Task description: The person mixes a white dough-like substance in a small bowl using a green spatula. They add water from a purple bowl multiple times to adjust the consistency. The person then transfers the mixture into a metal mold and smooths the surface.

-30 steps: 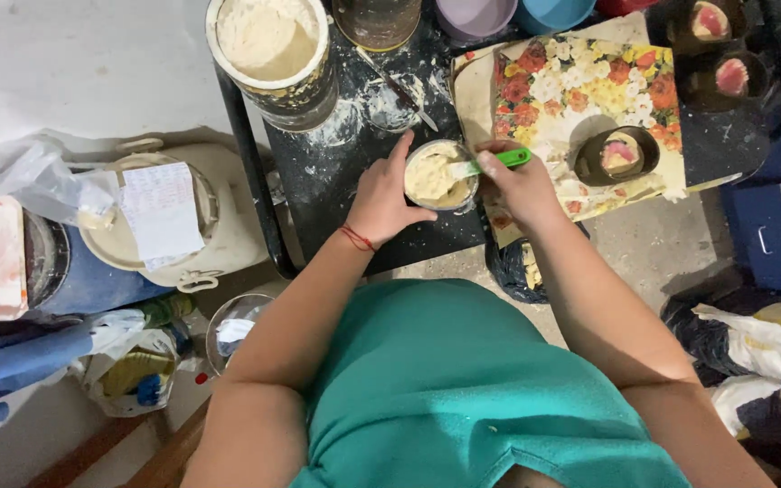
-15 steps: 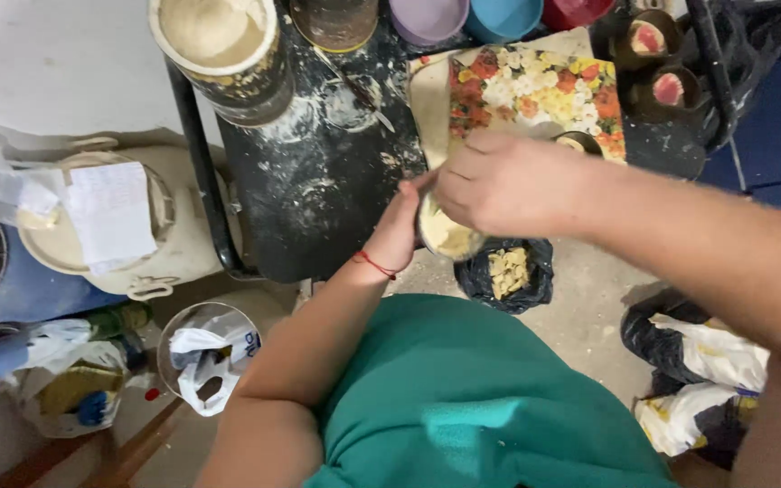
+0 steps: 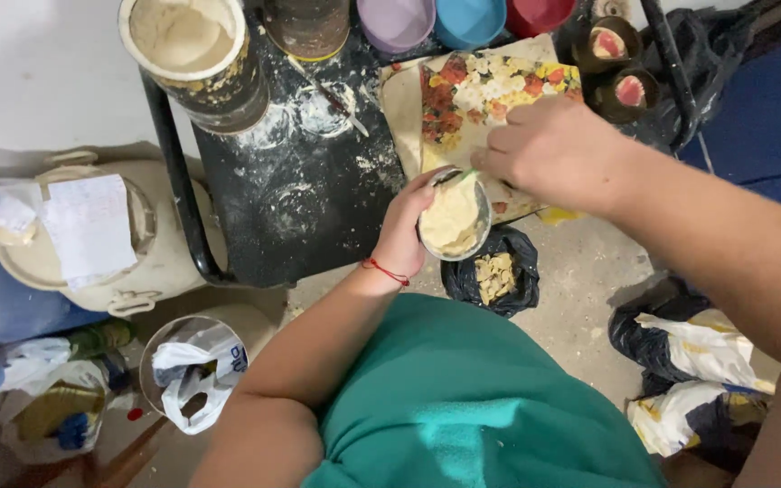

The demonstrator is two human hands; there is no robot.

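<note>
While the left hand (image 3: 401, 237) grips a small bowl (image 3: 453, 220) of pale paste, the right hand (image 3: 549, 149) pinches a green tool (image 3: 465, 175) above it. Behind the bowl stands a flour-dusted black table (image 3: 291, 208); below it lies bare concrete floor (image 3: 580, 271).

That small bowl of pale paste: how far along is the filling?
Done: two dark cups on the table's far side already hold pinkish-topped filling. In hand: the left hand holds the small bowl, mostly full of pale paste, while the right hand works a green-handled tool at its rim. Left: most of the paste; no unfilled cups are visible.

White paper label (image 3: 90, 228) on cream lidded bucket (image 3: 160, 262)
</note>
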